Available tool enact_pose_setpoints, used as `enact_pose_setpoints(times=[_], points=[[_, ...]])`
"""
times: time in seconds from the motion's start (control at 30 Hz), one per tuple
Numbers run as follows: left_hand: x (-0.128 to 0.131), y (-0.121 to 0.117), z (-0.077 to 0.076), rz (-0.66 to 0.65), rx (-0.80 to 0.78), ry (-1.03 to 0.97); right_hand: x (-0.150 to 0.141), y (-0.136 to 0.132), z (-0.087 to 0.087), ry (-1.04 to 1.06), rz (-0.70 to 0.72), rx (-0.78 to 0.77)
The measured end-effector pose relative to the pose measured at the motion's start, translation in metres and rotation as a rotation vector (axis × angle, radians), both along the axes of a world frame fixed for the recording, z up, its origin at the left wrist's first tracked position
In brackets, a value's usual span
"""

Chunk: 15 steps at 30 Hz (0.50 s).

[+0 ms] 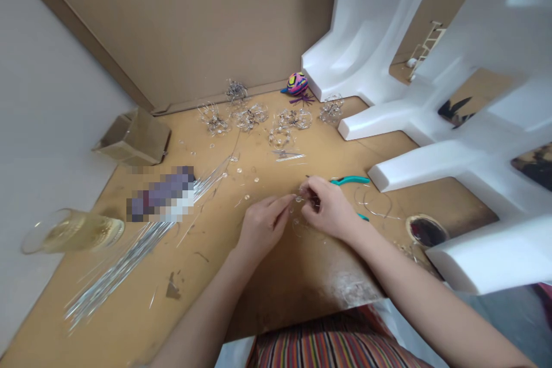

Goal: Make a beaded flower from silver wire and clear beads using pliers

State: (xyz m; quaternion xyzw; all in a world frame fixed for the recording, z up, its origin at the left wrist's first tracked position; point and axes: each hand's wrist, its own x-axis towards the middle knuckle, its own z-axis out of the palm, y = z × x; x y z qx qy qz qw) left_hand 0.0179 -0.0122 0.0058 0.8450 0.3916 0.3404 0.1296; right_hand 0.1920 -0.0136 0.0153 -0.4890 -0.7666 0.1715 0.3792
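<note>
Wirework pieces (252, 117) with clear beads stand in a cluster near the far edge of the worktop (276, 276), and I judge these as done (their full, rounded shape suggests so). Much seems left: straight wires (125, 270) lie bundled toward the left near corner, and loose beads (246, 197) are scattered beyond the left hand (264, 219). The small beaded wire (298, 199) is well in from the front edge, between both hands. Left fingertips hold it in a narrow pinch; the right hand (326, 207) curls just beside it, but whether it also grips, I cannot tell.
</note>
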Motion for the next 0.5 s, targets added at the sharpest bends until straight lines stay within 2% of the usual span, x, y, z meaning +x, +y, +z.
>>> enact_pose_setpoints(times=[0.3, 0.4, 0.5], points=[[0.0039, -0.0034, -0.0018, 0.065, 0.191, 0.351, -0.0068, -0.0036, -0.0028, -0.075, -0.005, 0.014], [0.0055, -0.0062, -0.0011, 0.048, 0.248, 0.398, -0.0056, -0.0025, -0.0022, -0.037, 0.003, 0.001], [0.0064, -0.0082, 0.0001, 0.0, 0.232, 0.403, -0.0022, 0.0003, -0.0005, 0.028, 0.028, -0.04]])
